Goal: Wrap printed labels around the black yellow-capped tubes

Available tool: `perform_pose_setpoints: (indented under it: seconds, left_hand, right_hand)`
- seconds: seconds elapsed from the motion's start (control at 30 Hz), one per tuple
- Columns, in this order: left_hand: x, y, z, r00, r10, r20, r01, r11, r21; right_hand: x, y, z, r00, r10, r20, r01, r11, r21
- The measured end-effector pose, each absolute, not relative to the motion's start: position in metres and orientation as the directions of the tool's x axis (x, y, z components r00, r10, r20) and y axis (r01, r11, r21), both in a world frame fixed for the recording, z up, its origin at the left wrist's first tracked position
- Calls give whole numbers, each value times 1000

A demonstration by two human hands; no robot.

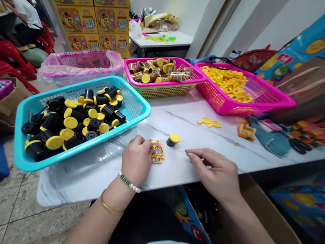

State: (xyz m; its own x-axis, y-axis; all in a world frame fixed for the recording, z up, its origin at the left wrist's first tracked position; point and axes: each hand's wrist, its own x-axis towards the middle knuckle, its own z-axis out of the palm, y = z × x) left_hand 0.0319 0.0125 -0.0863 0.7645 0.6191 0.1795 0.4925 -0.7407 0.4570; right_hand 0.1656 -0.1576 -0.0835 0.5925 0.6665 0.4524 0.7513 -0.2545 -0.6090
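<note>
My left hand (pixel 137 158) rests on the white marble table (pixel 187 163), fingers curled and pinching a small stack of colourful stickers (pixel 157 150). A black canister with a yellow cap (pixel 173 139) lies on its side just right of the stickers. My right hand (pixel 214 169) lies on the table near the front edge, fingers loosely bent with nothing visible in them. Two yellow plastic rings (pixel 209 122) lie further back on the table.
A teal basket (pixel 136 111) holds several black and yellow canisters. A pink basket (pixel 193 80) holds labelled canisters, and another pink basket (pixel 269 102) holds yellow rings. More stickers (pixel 246 131) lie at right. Stacked yellow cartons (pixel 95 18), red chairs and a seated person are behind.
</note>
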Motion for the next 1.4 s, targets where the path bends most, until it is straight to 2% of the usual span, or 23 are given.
perform_pose_setpoints:
  seconds: [0.13,0.33,0.43,0.53,0.63,0.7,0.77,0.83,0.93,1.0,1.13,1.3,1.4]
  left_hand:
    - [37,9,-84,794,599,103,530,-765,367]
    - [36,11,-88,797,591,127,520,-777,353]
    - [30,10,-87,784,569,249,482,-810,333]
    - [17,4,-83,719,521,460,418,-853,312]
    - [1,-5,-79,656,415,631,321,-909,264]
    - [-10,-12,-79,634,348,690,249,-937,244]
    - [-21,-18,-79,606,372,703,197,-926,321]
    - [-32,-24,-78,542,529,653,182,-832,524]
    - [-45,-29,-75,442,782,439,162,-551,818]
    - [-49,-30,-73,424,851,310,131,-396,909]
    - [-51,-31,-73,421,881,214,61,-264,963]
    - [-52,-33,-73,339,893,294,42,-327,944]
    - [-51,-32,-78,330,898,290,38,-320,947]
  right_hand:
    - [152,-153,-88,591,670,450,727,-200,-657]
    - [146,-141,-87,626,678,385,652,-184,-736]
    - [142,-137,-89,680,648,343,570,-173,-803]
    - [137,-134,-87,723,643,251,438,-148,-887]
    - [132,-126,-81,663,734,146,285,-68,-956]
    - [127,-118,-77,596,798,91,188,-28,-982]
    - [120,-110,-76,573,818,56,127,-21,-992]
    - [112,-104,-78,608,792,58,126,-24,-992]
    - [100,-99,-85,653,747,126,204,-13,-979]
    - [93,-96,-90,646,742,177,258,6,-966]
    - [83,-92,-93,630,732,260,373,8,-928]
    - [81,-89,-94,602,717,351,489,16,-872]
    - [80,-88,-96,540,734,412,553,59,-831]
